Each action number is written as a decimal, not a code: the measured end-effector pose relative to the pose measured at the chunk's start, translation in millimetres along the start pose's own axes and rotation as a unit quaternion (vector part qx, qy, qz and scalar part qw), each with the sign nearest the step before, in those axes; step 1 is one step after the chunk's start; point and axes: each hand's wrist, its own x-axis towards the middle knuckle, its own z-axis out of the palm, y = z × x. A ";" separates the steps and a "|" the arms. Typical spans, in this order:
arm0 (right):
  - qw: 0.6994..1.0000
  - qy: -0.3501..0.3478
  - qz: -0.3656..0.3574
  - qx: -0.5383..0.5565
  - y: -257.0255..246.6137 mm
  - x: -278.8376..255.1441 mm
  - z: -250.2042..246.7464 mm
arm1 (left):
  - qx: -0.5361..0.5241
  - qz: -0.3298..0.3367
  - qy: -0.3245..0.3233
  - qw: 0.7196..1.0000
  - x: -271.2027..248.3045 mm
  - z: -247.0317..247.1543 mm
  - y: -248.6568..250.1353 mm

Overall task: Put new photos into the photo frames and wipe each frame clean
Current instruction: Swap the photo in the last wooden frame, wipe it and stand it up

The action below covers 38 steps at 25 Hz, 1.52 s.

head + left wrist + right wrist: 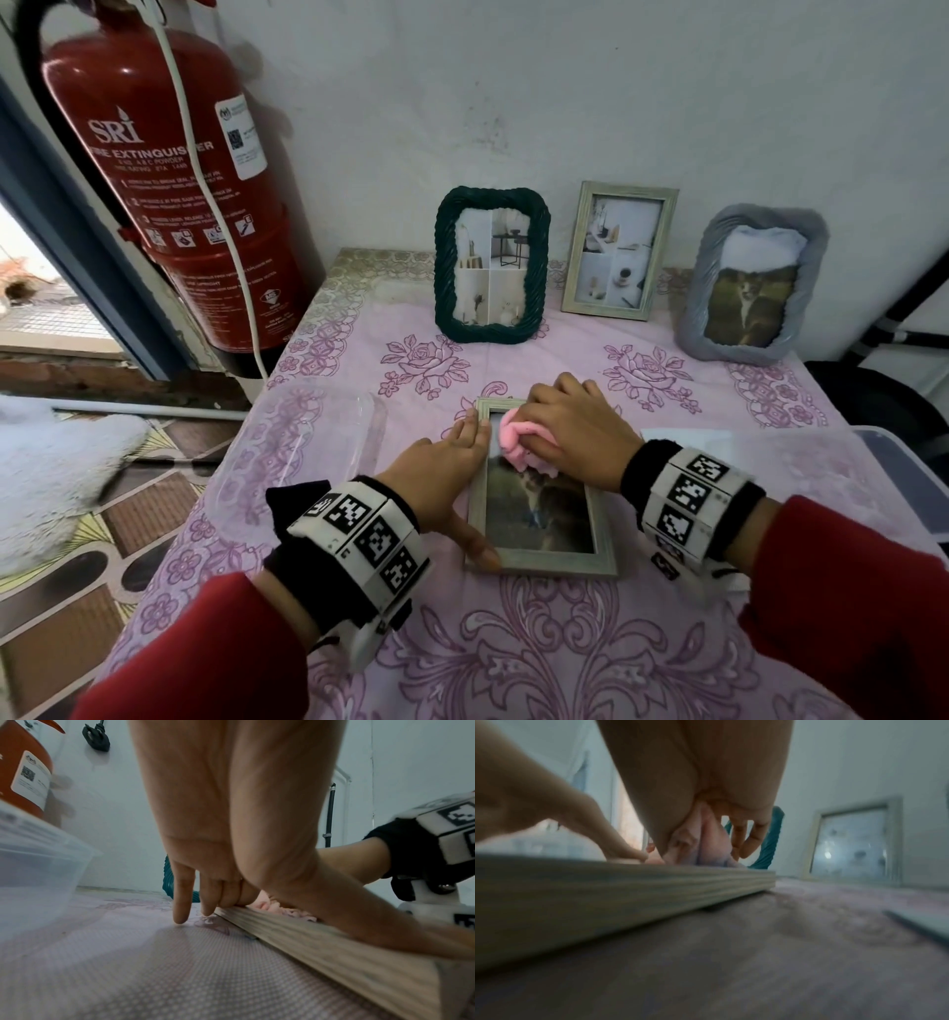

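Left hand (441, 473) lies flat, fingers straight, pinning the frame's (554, 562) left rail; right hand (575, 426) clutches the cloth (513, 437) at its far end, long axis running back toward the person.

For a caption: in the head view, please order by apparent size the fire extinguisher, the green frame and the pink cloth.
1. fire extinguisher, partly because it is nearer the camera
2. green frame
3. pink cloth, partly hidden under the right hand

A pale grey-green wooden photo frame (544, 560) lies flat, face up, holding a dark outdoor photo (539, 519). A crumpled pink cloth (516, 442) sits on its upper glass.
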 end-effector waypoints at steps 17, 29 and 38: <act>0.994 0.000 -0.038 -0.101 -8.3 -62.2 -12.5 | 0.007 0.010 0.001 1.000 -2.2 1.7 -3.7; 0.999 0.005 -0.023 0.032 -16.5 -11.7 0.8 | -0.010 0.012 0.013 1.000 1.8 6.3 -6.8; 1.000 0.018 0.016 -0.015 -5.8 2.6 0.6 | 0.005 0.015 0.006 1.000 3.1 4.7 -6.5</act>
